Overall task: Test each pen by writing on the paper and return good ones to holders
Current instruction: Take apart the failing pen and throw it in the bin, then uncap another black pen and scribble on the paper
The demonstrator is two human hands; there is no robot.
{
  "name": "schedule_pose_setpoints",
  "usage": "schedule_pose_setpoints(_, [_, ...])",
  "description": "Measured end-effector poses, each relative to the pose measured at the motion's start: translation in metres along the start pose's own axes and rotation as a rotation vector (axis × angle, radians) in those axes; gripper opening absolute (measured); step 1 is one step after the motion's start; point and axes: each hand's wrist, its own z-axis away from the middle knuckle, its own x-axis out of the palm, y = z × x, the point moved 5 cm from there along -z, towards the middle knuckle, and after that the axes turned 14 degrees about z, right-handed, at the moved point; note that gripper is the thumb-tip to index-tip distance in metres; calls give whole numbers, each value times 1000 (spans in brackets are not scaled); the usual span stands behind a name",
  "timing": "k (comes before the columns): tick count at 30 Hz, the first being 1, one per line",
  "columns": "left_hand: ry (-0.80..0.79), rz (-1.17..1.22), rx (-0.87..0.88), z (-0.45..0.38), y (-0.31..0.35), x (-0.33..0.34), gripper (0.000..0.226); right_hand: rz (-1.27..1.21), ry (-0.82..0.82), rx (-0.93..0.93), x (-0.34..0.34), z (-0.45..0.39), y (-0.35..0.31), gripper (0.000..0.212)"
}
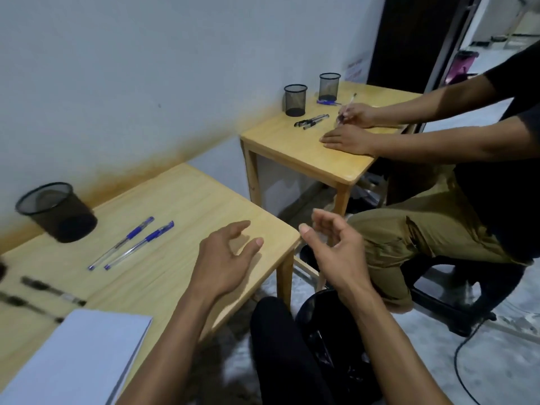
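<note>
2 blue-capped pens (131, 243) lie side by side on the near tabletop (187, 200), close beside a black mesh holder (57, 211) that stands by the wall. 2 black pens (52, 290) lie blurred at the left edge, just beyond a white paper pad (79, 358) at the near corner. The left hand (226, 258) hovers over the tabletop's right part, fingers loosely spread and holding nothing. The right hand (333, 252) hangs past the tabletop's edge, fingers (321, 223) loosely curled, empty. On a second tabletop (306, 159) farther back stand 2 more mesh holders (295, 100) with pens beside them, where another person (496, 171) holds a pen (347, 108).
</note>
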Motion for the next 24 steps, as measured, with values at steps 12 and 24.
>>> schedule_pose_setpoints(12, [422, 52, -31, 92, -5, -155, 38, -27, -528, -164, 136, 26, -84, 30])
schedule_pose_setpoints(24, [876, -41, -184, 225, -84, -269, 31, 24, -918, -471, 283, 147, -159, 17])
